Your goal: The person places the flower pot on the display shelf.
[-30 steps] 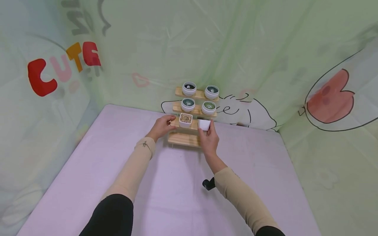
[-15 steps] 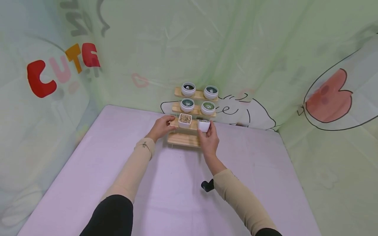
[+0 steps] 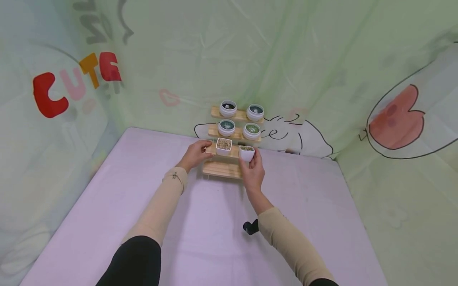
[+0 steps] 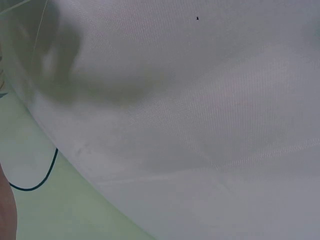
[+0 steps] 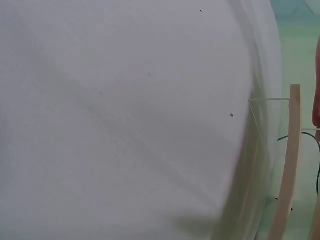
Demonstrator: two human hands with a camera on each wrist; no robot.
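A tiered wooden display stand (image 3: 222,169) stands at the back of the table in the head view. My left hand (image 3: 195,155) grips the left end of its second step from the bottom, thumb and fingers at the plank's edge. On that step sits a square white pot (image 3: 224,146) with tan, grainy filling. My right hand (image 3: 253,172) holds another small white pot (image 3: 247,153) at the step's right end, thumb in front and fingers on its right side. Darker bits show inside its rim. In the right wrist view a wooden plank (image 5: 290,165) and part of a finger show at the right edge.
Two round white pots (image 3: 228,108) stand on the top step and two more (image 3: 252,131) on the step below. A black object (image 3: 250,227) lies by the right sleeve. Printed green curtains (image 3: 171,59) enclose the pale purple tabletop (image 3: 211,238).
The pot in my right hand has tipped from showing its side to standing more upright, so its contents now show. My left hand has stayed on the step.
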